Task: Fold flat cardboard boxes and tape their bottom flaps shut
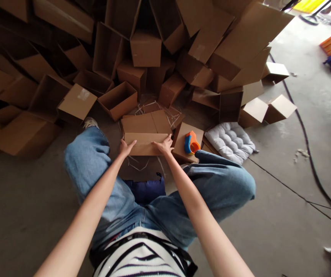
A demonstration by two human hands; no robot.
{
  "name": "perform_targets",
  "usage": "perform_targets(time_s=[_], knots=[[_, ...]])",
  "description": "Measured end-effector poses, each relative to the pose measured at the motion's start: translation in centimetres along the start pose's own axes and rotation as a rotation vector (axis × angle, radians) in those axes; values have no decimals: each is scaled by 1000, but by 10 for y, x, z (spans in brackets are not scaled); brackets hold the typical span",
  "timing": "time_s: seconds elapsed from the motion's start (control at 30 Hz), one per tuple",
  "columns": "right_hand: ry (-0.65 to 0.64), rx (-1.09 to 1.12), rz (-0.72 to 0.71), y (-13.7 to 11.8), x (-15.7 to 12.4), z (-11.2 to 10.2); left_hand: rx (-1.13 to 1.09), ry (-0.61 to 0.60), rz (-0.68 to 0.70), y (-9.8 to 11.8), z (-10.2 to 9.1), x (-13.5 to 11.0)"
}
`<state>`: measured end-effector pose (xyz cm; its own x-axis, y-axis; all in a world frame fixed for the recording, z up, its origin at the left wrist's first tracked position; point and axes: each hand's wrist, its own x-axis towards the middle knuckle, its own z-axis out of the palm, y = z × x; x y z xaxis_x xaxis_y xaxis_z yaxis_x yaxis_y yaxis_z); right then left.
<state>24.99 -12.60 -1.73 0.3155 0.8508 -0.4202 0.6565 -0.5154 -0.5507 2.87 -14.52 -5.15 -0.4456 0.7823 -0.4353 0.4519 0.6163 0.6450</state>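
A small brown cardboard box (145, 143) is in front of me between my knees, its long side toward me. At its left end, my left hand (127, 147) grips the edge with the thumb laid on the near face. My right hand (164, 146) holds the other end, thumb on the cardboard and fingers at the right edge. Behind it lies a flat cardboard panel (148, 122); I cannot tell whether it is a flap of the same box. An orange and blue tape dispenser (192, 143) rests on another cardboard box (184, 132) to the right.
A high pile of cardboard boxes (145, 48), many open, fills the far side. A grey tufted cushion (230, 141) lies at the right. Loose straps are scattered near the box. A black cable (306, 134) crosses the floor. Something dark blue (145, 190) is beneath me.
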Motion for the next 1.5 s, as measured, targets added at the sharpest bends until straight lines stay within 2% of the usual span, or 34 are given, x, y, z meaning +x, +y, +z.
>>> perform_targets(time_s=[0.2,0.3,0.43,0.6,0.87,1.0,1.37,1.5], knots=[[3,-80,-16,-10,-9,4,43,-3,8,2,-1,-2],[50,-138,-9,-16,-9,7,53,-4,4,4,-1,-3],[122,-233,-110,-24,-11,16,59,-10,11,4,-2,-5],[104,-223,-100,-25,-15,28,59,-30,7,3,-2,-7],[83,-123,-25,-32,-12,14,69,-16,0,4,-3,-6],[83,-71,-34,-33,-8,7,36,-11,27,3,-2,-4],[-15,34,17,-20,8,-5,17,-3,17,1,-1,-3],[64,73,66,-18,3,-2,16,7,11,3,0,-2]])
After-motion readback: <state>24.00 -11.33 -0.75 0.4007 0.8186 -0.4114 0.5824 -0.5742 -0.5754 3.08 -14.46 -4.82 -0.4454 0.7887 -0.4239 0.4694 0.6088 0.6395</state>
